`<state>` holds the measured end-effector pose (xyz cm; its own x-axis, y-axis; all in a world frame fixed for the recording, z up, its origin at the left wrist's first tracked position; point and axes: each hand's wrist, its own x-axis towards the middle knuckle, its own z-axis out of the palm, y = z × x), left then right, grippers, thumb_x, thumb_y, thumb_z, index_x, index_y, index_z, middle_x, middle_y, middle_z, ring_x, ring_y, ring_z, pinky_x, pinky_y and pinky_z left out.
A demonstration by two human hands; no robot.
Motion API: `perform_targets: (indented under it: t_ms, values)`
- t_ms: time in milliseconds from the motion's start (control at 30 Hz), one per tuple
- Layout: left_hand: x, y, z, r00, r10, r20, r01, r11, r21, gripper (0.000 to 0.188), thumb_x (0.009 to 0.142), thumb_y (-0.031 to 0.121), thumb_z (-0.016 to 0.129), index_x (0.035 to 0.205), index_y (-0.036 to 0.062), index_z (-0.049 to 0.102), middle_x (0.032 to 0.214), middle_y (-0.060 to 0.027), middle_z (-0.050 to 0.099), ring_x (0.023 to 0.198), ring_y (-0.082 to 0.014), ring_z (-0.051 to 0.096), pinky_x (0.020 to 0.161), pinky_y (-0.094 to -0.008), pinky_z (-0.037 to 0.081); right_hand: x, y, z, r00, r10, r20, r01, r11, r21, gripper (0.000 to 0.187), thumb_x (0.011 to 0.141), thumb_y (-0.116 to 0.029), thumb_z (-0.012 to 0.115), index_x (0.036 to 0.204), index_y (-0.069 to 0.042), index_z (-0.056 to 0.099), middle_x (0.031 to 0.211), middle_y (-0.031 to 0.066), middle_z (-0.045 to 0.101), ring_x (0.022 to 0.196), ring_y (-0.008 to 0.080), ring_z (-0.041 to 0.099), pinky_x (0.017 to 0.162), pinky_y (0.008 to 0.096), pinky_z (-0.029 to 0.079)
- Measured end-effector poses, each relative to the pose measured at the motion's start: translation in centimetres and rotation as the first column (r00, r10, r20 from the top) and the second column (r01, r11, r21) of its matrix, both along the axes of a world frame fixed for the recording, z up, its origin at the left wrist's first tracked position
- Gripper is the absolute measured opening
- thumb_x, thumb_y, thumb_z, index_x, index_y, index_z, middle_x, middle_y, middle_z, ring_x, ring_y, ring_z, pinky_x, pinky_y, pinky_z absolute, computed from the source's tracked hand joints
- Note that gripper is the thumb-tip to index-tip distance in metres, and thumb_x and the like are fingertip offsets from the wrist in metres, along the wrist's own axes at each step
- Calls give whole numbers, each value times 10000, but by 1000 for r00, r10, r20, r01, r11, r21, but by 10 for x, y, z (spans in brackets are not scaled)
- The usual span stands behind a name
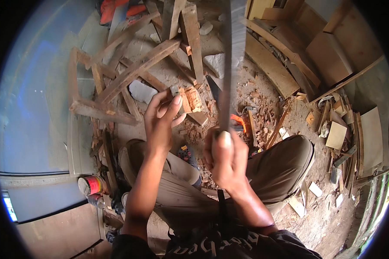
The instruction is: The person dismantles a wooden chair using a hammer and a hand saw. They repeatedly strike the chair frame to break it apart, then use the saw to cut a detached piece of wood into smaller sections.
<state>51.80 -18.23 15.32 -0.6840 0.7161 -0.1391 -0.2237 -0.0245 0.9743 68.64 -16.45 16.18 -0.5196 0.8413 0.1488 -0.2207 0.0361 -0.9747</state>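
My right hand [224,157] is wrapped round the handle of a machete [233,64], its long broad blade raised upright and blurred in front of me. My left hand [161,114] grips a short wood block [193,99] with thumb and fingers. The block's face is pale, rough and splintered, as if freshly chopped. Beneath it, the end of a wooden piece [199,118] rests among the chips. Beyond the machete lies a tool with an orange and black handle [238,124], partly hidden by my right hand. A dark pointed blade [212,88] shows beside the machete.
Wood chips [268,108] litter the ground between my legs. A wooden frame of nailed bars [138,71] stands ahead on the left. Boards [272,64] and offcuts [336,136] are piled on the right. A can with a red label [90,185] stands at the left near a blue-grey panel [34,108].
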Motion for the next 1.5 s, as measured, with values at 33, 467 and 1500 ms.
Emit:
perform_targets:
  t_ms: [33, 467, 1500]
  values:
    - [6, 1, 4, 1000, 24, -1, -24, 1000, -5, 371, 912, 284, 752, 1187, 83, 605, 1059, -1, 665, 973, -102, 622, 856, -358, 543, 3, -4, 7, 995, -32, -97, 38, 997, 60, 541, 1065, -487, 341, 922, 6, 509, 584, 17, 481, 462, 66, 417, 416, 231, 335]
    - [-7, -3, 3, 999, -46, 12, 46, 999, 27, 288, 923, 261, 735, 1115, 75, 629, 1084, 1, 653, 999, -108, 614, 858, -400, 563, -17, 5, -39, 987, 88, 132, -42, 948, -314, 561, 1074, -516, 337, 899, -6, 494, 589, 14, 399, 466, 101, 398, 426, 272, 346]
    - [-5, 0, 7, 998, -57, -3, 57, 998, -4, 263, 937, 281, 690, 1116, 95, 638, 1124, -4, 626, 1096, -136, 589, 856, -429, 569, -10, -13, -83, 934, 156, 321, -74, 964, -254, 471, 1078, -421, 417, 876, -14, 539, 596, -4, 466, 489, 95, 441, 463, 279, 382]
